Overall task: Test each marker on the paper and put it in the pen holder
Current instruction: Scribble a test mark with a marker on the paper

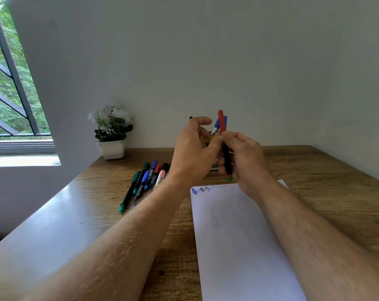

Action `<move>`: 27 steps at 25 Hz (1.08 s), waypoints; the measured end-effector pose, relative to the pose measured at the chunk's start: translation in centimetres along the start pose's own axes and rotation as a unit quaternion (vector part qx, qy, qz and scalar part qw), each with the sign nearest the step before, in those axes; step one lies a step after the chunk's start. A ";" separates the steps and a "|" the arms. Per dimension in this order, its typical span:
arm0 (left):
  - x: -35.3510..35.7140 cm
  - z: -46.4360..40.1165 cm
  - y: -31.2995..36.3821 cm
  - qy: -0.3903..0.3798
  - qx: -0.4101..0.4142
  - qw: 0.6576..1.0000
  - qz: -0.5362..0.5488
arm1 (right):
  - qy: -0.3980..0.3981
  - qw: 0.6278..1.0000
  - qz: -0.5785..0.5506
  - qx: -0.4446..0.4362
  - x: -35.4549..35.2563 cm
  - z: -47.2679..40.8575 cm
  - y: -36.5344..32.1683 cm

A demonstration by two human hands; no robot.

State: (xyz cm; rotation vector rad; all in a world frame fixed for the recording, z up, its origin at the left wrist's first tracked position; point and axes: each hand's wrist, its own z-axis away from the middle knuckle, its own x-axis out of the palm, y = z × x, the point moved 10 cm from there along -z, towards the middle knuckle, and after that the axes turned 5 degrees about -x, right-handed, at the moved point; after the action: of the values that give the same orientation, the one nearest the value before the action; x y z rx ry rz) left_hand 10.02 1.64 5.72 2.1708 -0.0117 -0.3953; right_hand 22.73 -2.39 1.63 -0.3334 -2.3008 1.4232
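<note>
A wooden table [314,192] holds paper [238,235] under the hands, markers [145,183] left of them, and a flower pot [112,148] farther left.

Markers [144,183] left of paper [238,235]; plant [112,135] behind (by wall).
</note>
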 end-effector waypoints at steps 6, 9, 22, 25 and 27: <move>-0.5 -0.3 -0.8 -0.025 -0.029 0.996 0.086 | -0.014 0.997 0.081 -0.016 -0.1 0.4 -0.6; -1.0 -0.4 -1.7 -0.022 -0.058 0.989 0.133 | -0.004 0.980 0.190 -0.060 0.0 0.3 -1.2; -1.8 -1.1 -4.3 -0.001 -0.166 0.932 0.322 | 0.023 0.943 0.320 -0.090 -0.6 0.7 -2.8; -1.5 -0.9 -4.5 -0.004 -0.192 0.881 0.432 | 0.014 0.954 0.283 -0.102 -0.2 0.7 -2.6; -0.9 -0.6 -4.5 -0.008 -0.210 0.846 0.489 | -0.001 0.967 0.230 -0.107 0.2 0.7 -2.5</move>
State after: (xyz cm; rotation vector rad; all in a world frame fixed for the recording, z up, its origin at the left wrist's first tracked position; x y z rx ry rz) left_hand 8.69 4.96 2.72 1.4688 -0.9202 0.1749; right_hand 22.22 -3.98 3.61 -0.9853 -2.4881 1.3643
